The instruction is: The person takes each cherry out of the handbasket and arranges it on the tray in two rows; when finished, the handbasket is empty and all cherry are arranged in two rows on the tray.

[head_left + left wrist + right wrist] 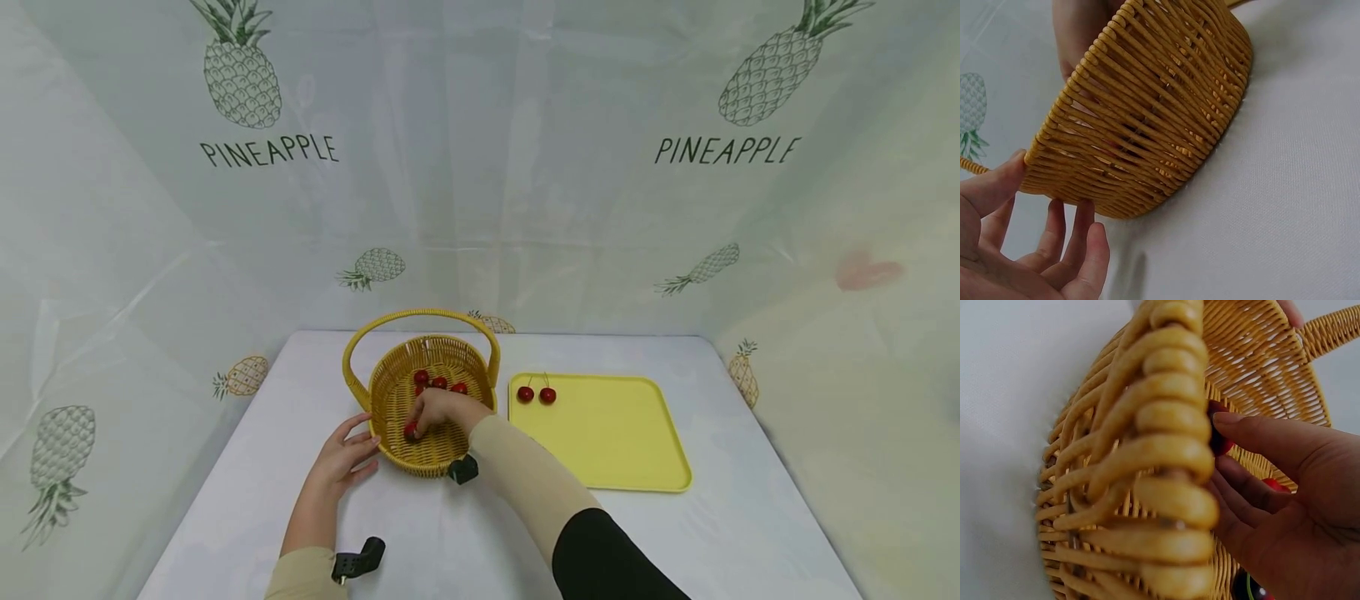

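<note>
Spreads out as a white tabletop (742, 483), finely woven like cloth up close in the left wrist view, with a straight back edge and straight sides. Carries, left of centre, a round, arch-handled golden wicker basket (435, 454), standing upright on its base. Bears also, just to the right of the basket, a shallow yellow rectangular tray (607, 437) with rounded corners, lying flat.

Pale pineapple-print backdrop (525, 183), white table (742, 508)

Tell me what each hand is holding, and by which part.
The right hand pinches a cherry by its round body; the left hand holds the basket at its rim and outer wall.
</note>
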`<action>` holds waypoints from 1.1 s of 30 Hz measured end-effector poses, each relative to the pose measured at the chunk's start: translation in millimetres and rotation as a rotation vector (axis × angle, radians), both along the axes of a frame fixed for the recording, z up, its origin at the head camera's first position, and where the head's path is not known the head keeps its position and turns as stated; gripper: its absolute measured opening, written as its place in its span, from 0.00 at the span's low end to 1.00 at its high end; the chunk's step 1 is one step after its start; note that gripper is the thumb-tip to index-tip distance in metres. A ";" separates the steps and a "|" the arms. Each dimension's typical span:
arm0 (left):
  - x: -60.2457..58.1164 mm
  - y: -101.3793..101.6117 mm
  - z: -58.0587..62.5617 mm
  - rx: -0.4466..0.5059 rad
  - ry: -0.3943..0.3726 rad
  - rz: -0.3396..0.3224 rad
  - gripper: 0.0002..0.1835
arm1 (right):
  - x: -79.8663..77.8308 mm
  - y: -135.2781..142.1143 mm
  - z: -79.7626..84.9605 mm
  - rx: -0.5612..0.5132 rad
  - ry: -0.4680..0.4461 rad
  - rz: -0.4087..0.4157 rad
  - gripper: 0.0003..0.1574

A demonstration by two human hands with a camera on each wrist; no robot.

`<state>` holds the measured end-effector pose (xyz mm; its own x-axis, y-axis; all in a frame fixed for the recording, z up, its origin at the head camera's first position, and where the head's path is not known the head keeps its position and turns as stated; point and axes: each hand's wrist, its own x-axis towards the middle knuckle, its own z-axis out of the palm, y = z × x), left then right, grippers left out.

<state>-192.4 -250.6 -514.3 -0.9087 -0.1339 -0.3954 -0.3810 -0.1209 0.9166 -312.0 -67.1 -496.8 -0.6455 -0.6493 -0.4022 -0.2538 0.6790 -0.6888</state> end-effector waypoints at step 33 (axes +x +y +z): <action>1.5 -1.7 -0.6 0.017 -0.008 0.006 0.32 | 8.2 25.0 10.7 -0.149 -0.101 -0.023 0.13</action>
<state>-190.8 -252.3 -514.9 -0.9047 -0.1325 -0.4049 -0.3876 -0.1388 0.9113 -303.8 -42.1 -486.1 -0.6218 -0.6924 -0.3659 -0.1641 0.5721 -0.8036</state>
